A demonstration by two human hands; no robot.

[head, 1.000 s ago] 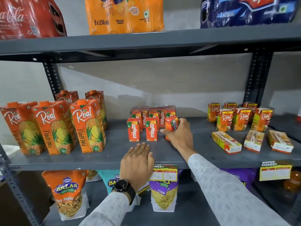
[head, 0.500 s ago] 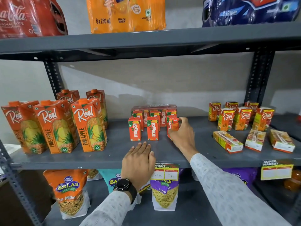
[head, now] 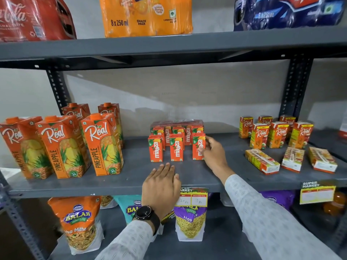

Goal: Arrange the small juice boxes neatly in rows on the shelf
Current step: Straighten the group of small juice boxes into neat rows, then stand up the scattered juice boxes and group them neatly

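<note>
Small red Maaza juice boxes stand mid-shelf in two short rows, in front of a wrapped pack (head: 176, 123). The front row has three: left (head: 155, 149), middle (head: 176, 148) and right box (head: 197, 145). My right hand (head: 214, 156) holds that right box upright on the grey shelf (head: 131, 177), thumb on its front, fingers at its right side. My left hand (head: 161, 186), with a black watch on the wrist, rests flat on the shelf's front edge and holds nothing. To the right, small Real juice boxes (head: 277, 132) stand in rows; three more lie flat (head: 262, 161), (head: 293, 159), (head: 322, 160).
Tall Real pineapple cartons (head: 102, 143) stand at the shelf's left. Soft-drink multipacks (head: 146, 17) sit on the shelf above. Snack bags (head: 78, 222) and price tags (head: 191, 197) hang at the shelf below. A steel upright (head: 294, 87) stands behind the small Real boxes.
My right hand has turned the right Maaza box upright and square, in line with the other two front boxes. My left hand has stayed on the shelf edge.
</note>
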